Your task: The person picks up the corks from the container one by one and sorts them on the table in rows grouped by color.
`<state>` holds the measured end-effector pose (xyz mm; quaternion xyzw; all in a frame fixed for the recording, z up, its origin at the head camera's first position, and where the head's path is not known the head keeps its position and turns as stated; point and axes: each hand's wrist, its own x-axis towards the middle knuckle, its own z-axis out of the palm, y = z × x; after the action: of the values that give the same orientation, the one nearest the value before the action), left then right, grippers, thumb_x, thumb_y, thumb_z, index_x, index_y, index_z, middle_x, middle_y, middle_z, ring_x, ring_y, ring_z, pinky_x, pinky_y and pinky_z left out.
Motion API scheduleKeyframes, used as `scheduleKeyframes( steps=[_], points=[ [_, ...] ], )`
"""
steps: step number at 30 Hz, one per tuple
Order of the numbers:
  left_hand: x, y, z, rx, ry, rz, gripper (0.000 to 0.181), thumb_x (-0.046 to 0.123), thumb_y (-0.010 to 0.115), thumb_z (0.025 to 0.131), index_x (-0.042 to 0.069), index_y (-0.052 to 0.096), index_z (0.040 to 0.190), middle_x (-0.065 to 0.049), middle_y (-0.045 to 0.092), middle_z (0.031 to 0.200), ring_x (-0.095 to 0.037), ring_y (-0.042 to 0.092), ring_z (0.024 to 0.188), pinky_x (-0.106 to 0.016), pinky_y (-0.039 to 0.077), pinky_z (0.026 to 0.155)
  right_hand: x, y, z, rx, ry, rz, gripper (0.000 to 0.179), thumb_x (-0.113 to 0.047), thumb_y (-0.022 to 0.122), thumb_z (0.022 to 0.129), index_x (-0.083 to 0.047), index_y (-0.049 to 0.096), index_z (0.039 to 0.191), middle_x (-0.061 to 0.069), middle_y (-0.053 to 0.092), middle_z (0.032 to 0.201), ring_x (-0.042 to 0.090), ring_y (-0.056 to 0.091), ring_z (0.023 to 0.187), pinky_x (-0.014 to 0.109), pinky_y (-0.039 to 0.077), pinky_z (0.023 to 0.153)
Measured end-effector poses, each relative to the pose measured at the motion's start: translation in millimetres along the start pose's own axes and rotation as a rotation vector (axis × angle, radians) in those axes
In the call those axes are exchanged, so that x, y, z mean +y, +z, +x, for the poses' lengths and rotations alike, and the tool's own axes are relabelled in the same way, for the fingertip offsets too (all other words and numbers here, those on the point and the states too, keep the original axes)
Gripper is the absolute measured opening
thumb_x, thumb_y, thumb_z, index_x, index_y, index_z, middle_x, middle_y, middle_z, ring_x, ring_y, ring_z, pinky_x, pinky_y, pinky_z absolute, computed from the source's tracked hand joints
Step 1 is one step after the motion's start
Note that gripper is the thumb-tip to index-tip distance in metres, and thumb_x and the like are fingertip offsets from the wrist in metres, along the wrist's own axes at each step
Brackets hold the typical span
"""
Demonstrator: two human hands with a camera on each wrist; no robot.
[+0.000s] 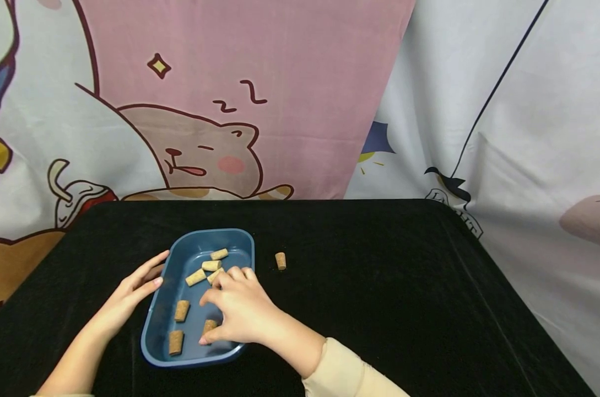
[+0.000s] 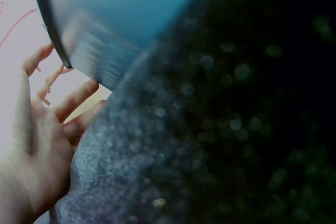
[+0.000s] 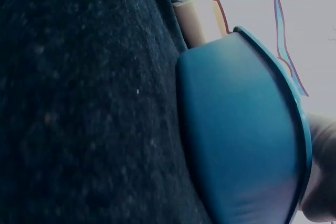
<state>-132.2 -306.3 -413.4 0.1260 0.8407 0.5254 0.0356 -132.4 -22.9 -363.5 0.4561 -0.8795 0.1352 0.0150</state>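
Note:
A blue tray [image 1: 159, 325] stands at the left of the black-covered table in the head view. Straight fingers of my left hand [image 1: 131, 289] touch its left rim; the left wrist view shows that hand [image 2: 44, 135] against the outer wall. My right hand [image 1: 242, 309] reaches over the right rim, thumb and forefinger spread apart around a brown cork [image 1: 210, 326] that the thumb partly hides. Two more brown corks [image 1: 182, 310] lie to its left. Several paler corks [image 1: 195, 277] are grouped farther back, one partly covered by the right fingers. In the right wrist view that hand [image 3: 321, 171] is dark at the edge.
One brown cork [image 1: 280, 261] stands outside the tray, to its right on the black cloth [image 1: 379, 298]. A printed curtain [image 1: 300, 110] hangs behind the table. The left forearm [image 3: 190, 22] appears beyond the tray wall in the right wrist view.

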Motion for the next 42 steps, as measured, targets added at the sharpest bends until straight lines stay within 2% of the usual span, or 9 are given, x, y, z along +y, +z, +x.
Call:
scheduleKeyframes(
  steps=[4, 10, 16, 18, 21, 25, 30, 37, 42],
  points=[
    [0.0, -0.8, 0.1, -0.007, -0.004, -0.013, 0.053, 0.022, 0.037, 0.105, 0.014, 0.018, 0.154, -0.030, 0.034, 0.144, -0.046, 0.041, 0.122, -0.061, 0.040, 0.091, -4.5, 2.7, 3.6, -0.037, 0.020, -0.046, 0.053, -0.066, 0.070, 0.073, -0.033, 0.067, 0.115, -0.010, 0.050, 0.109, 0.008, 0.038, 0.101, 0.027, 0.032, 0.087],
    [0.9, -0.1, 0.2, -0.005, -0.009, -0.009, 0.054, 0.022, 0.037, 0.105, 0.013, 0.017, 0.154, -0.031, 0.034, 0.145, -0.046, 0.041, 0.123, -0.057, 0.041, 0.091, -10.6, 4.6, 9.2, -0.088, 0.057, -0.120, 0.049, -0.068, 0.071, 0.070, -0.034, 0.069, 0.105, -0.009, 0.051, 0.102, 0.010, 0.039, 0.098, 0.028, 0.031, 0.087],
    [1.4, -0.9, -0.2, -0.006, -0.013, -0.012, 0.055, 0.022, 0.037, 0.105, 0.013, 0.016, 0.154, -0.031, 0.032, 0.145, -0.049, 0.038, 0.125, -0.063, 0.038, 0.092, -13.9, 8.8, 12.7, -0.127, 0.070, -0.192, 0.044, -0.069, 0.069, 0.070, -0.035, 0.068, 0.096, -0.008, 0.050, 0.101, 0.011, 0.038, 0.099, 0.030, 0.030, 0.090],
    [1.2, -1.5, -0.3, -0.007, -0.009, -0.001, 0.055, 0.022, 0.037, 0.105, 0.013, 0.016, 0.154, -0.031, 0.033, 0.145, -0.043, 0.041, 0.124, -0.059, 0.040, 0.092, -14.6, 10.1, 13.5, -0.135, 0.072, -0.211, 0.043, -0.070, 0.069, 0.070, -0.035, 0.068, 0.096, -0.008, 0.051, 0.103, 0.011, 0.038, 0.100, 0.031, 0.029, 0.090],
    [0.5, -2.4, -0.1, -0.005, 0.003, 0.012, 0.054, 0.021, 0.037, 0.104, 0.013, 0.018, 0.154, -0.030, 0.034, 0.145, -0.021, 0.048, 0.121, -0.049, 0.042, 0.090, -15.4, 10.9, 14.0, -0.144, 0.075, -0.228, 0.042, -0.070, 0.069, 0.070, -0.035, 0.069, 0.094, -0.007, 0.052, 0.106, 0.012, 0.038, 0.101, 0.032, 0.029, 0.092],
    [-0.3, -2.3, 0.2, -0.007, 0.013, 0.003, 0.053, 0.020, 0.038, 0.104, 0.013, 0.019, 0.154, -0.031, 0.035, 0.144, 0.004, 0.047, 0.111, -0.039, 0.043, 0.088, -15.8, 10.6, 13.2, -0.146, 0.073, -0.233, 0.037, -0.069, 0.068, 0.071, -0.036, 0.069, 0.089, -0.007, 0.053, 0.105, 0.012, 0.039, 0.100, 0.031, 0.029, 0.091],
    [-1.1, -1.1, -0.2, -0.007, 0.012, -0.007, 0.053, 0.019, 0.038, 0.104, 0.012, 0.019, 0.154, -0.031, 0.035, 0.144, 0.006, 0.047, 0.110, -0.034, 0.044, 0.087, -17.0, 9.4, 11.5, -0.131, 0.068, -0.243, 0.034, -0.067, 0.070, 0.072, -0.037, 0.070, 0.088, -0.007, 0.054, 0.103, 0.012, 0.040, 0.098, 0.031, 0.030, 0.089],
    [-0.6, -0.1, -0.6, -0.003, 0.003, -0.004, 0.054, 0.021, 0.038, 0.104, 0.013, 0.019, 0.154, -0.031, 0.035, 0.144, 0.006, 0.047, 0.110, -0.045, 0.041, 0.089, -15.9, 7.1, 10.9, -0.116, 0.060, -0.201, 0.032, -0.063, 0.072, 0.073, -0.038, 0.071, 0.092, -0.008, 0.052, 0.100, 0.011, 0.039, 0.098, 0.031, 0.030, 0.089],
    [0.4, -0.3, -0.2, -0.003, 0.007, 0.004, 0.053, 0.021, 0.038, 0.104, 0.013, 0.019, 0.154, -0.030, 0.035, 0.145, 0.003, 0.045, 0.112, -0.047, 0.041, 0.090, -12.6, 4.4, 10.1, -0.082, 0.056, -0.140, 0.033, -0.062, 0.072, 0.074, -0.036, 0.071, 0.095, -0.009, 0.049, 0.097, 0.010, 0.038, 0.095, 0.030, 0.031, 0.087]
  ],
)
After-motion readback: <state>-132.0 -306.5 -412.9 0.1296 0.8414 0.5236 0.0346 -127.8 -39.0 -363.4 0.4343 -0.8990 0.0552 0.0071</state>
